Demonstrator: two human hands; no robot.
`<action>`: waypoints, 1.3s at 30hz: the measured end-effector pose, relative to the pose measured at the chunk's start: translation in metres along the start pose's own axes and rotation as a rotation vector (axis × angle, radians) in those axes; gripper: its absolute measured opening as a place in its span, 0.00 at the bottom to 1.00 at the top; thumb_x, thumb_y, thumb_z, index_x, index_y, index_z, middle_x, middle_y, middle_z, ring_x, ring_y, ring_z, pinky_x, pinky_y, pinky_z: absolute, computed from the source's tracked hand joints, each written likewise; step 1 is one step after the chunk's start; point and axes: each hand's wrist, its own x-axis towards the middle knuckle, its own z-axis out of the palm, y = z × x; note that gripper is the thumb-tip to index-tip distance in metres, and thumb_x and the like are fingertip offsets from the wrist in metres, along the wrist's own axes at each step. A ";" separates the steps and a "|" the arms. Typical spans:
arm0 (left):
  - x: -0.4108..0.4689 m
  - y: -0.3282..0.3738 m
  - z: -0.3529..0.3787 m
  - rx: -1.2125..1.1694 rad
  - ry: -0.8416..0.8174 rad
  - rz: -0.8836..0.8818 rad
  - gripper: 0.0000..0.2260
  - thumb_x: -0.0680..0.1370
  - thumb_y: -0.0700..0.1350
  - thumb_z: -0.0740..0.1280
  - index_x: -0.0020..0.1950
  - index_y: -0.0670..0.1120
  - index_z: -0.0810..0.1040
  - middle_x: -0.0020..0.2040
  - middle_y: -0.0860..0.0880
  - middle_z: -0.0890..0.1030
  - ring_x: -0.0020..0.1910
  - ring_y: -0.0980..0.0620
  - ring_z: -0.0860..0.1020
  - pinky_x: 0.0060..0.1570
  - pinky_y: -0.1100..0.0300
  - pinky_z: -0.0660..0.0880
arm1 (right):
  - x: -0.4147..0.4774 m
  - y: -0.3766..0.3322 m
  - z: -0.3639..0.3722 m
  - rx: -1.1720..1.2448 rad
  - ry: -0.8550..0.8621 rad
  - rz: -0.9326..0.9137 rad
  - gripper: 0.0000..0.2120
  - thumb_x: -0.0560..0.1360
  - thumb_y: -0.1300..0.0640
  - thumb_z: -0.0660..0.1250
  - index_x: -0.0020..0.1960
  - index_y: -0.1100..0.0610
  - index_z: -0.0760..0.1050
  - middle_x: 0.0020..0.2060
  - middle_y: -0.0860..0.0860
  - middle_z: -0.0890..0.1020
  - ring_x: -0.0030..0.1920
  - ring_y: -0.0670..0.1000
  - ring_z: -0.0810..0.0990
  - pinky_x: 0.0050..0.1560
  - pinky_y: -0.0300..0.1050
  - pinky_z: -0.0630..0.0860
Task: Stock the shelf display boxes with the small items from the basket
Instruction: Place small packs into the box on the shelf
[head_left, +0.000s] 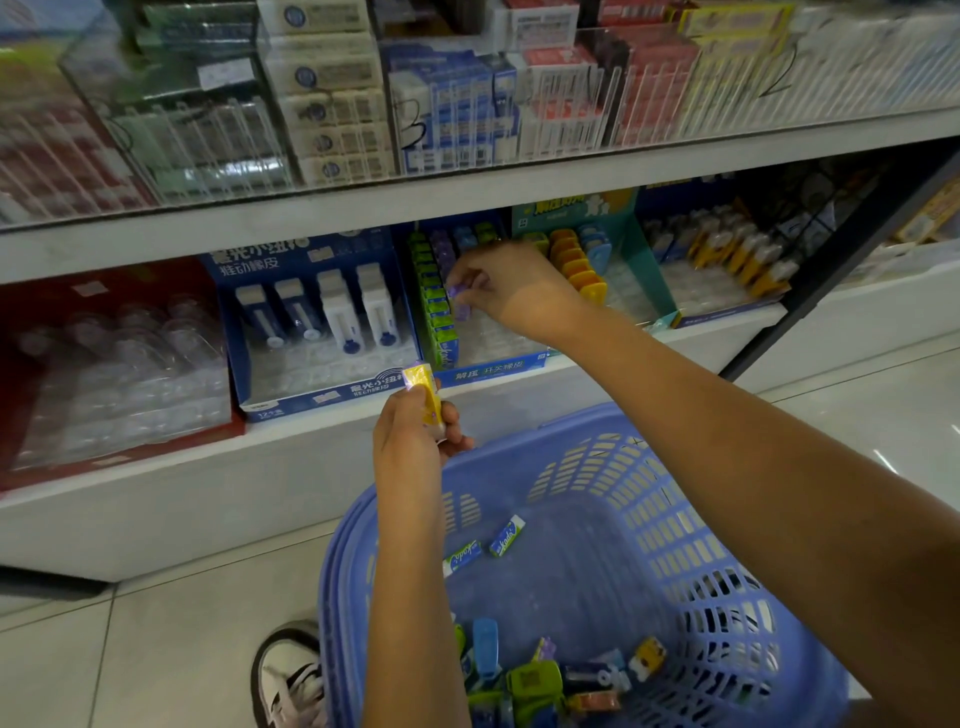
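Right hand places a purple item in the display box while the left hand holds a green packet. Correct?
No. The head view shows the left hand holding a yellow packet, not a green one. The right hand does pinch a purple item at the display box.

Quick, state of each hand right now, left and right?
Left hand: grips a small yellow packet.
Right hand: pinches a small purple item over the blue display box.

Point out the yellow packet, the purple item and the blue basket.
yellow packet (423, 389), head view, on its upper wrapper.
purple item (458, 292), head view, on its exposed end.
blue basket (597, 473), head view, on its slotted wall.
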 end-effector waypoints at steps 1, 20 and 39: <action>0.000 0.000 0.000 0.009 -0.005 0.007 0.11 0.81 0.42 0.56 0.42 0.42 0.74 0.24 0.52 0.76 0.20 0.57 0.72 0.23 0.65 0.73 | 0.001 0.000 0.000 -0.030 -0.004 0.002 0.11 0.76 0.60 0.66 0.57 0.56 0.80 0.54 0.53 0.82 0.53 0.50 0.80 0.53 0.34 0.70; -0.018 0.005 0.003 -0.058 -0.117 0.154 0.04 0.77 0.43 0.67 0.50 0.44 0.80 0.36 0.51 0.82 0.33 0.56 0.79 0.37 0.66 0.77 | -0.073 -0.004 -0.028 0.706 -0.332 0.014 0.15 0.74 0.63 0.69 0.60 0.55 0.77 0.54 0.51 0.82 0.45 0.48 0.83 0.50 0.38 0.80; 0.004 0.005 0.005 0.810 -0.200 0.676 0.21 0.81 0.46 0.60 0.74 0.50 0.64 0.74 0.56 0.62 0.72 0.62 0.59 0.60 0.82 0.56 | -0.035 0.010 -0.006 0.279 0.298 -0.012 0.09 0.73 0.60 0.71 0.53 0.60 0.79 0.44 0.54 0.83 0.43 0.48 0.80 0.43 0.26 0.72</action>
